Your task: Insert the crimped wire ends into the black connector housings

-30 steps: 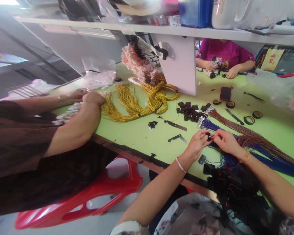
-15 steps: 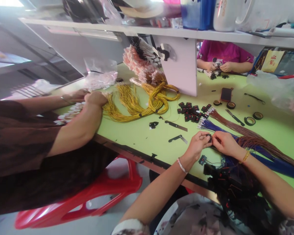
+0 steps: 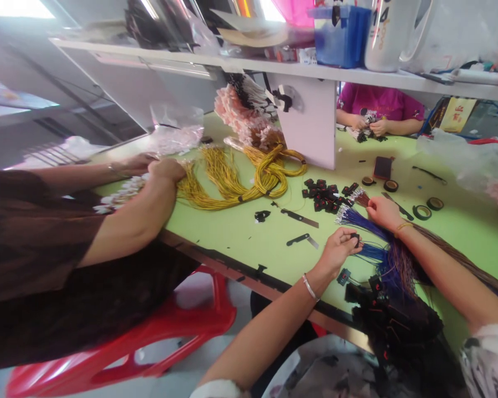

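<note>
Connector (image 3: 355, 239), black, is pinched between the thumb and fingertips of my left hand (image 3: 336, 252), above the green table (image 3: 240, 251). My right hand (image 3: 382, 213) has its fingers bent in at the brown wires (image 3: 460, 258), near their tips (grip hidden, so I cannot tell if any wire is held). Blue wires (image 3: 367, 224) lie between my hands. Farther out, a clear bag (image 3: 176, 135) contains pale pinkish pieces, blurred. On the shelf (image 3: 182, 58), I cannot see inside the blue bin (image 3: 340, 41) or white mug (image 3: 385, 41).
</note>
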A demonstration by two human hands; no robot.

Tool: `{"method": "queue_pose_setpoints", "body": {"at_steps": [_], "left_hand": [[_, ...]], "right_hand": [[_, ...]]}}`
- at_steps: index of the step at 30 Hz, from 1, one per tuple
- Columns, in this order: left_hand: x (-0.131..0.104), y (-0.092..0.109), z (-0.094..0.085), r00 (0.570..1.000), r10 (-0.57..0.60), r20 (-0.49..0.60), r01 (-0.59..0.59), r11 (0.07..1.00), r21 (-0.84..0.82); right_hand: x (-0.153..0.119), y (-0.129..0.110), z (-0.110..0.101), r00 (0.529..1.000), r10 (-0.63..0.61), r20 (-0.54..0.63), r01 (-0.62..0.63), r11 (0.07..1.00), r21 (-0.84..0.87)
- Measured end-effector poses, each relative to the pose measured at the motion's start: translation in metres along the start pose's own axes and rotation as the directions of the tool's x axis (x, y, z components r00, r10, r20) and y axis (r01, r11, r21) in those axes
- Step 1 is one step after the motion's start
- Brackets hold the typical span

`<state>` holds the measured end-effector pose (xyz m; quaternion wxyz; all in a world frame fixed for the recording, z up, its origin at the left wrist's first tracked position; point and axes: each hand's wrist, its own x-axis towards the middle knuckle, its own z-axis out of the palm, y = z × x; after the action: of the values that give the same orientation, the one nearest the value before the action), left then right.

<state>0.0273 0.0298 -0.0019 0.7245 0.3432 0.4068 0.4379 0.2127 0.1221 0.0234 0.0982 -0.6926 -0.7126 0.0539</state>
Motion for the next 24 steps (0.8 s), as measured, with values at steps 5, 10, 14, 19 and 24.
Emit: {"method": "queue_pose_setpoints", "body": {"at_steps": [5,10,14,19,24], "left_hand": [[0.0,0.0,-0.001,1.0,0.017,0.007,-0.017,1.0,-0.012],[-0.002,-0.002,0.003,0.998,0.021,0.055,-0.02,1.0,-0.005],[-0.003,-0.004,0.004,0.996,0.019,0.089,-0.019,1.0,-0.002],[-0.002,-0.004,0.002,0.997,0.013,0.079,-0.013,1.0,0.008],[-0.003,-0.003,0.003,0.996,0.018,0.084,-0.018,1.0,0.003]], "right_hand": [[0.004,0.007,0.006,0.999,0.001,0.036,0.002,0.998,-0.064],[0.002,0.006,-0.007,1.0,-0.006,-0.013,0.005,1.0,-0.018],[0.006,-0.017,-0.015,0.992,-0.115,-0.057,0.119,0.989,0.091],[0.016,-0.036,-0.021,0.995,-0.098,-0.03,0.093,0.988,-0.119],[0.016,-0.032,-0.035,0.996,-0.065,-0.058,0.061,0.997,-0.053]]}}
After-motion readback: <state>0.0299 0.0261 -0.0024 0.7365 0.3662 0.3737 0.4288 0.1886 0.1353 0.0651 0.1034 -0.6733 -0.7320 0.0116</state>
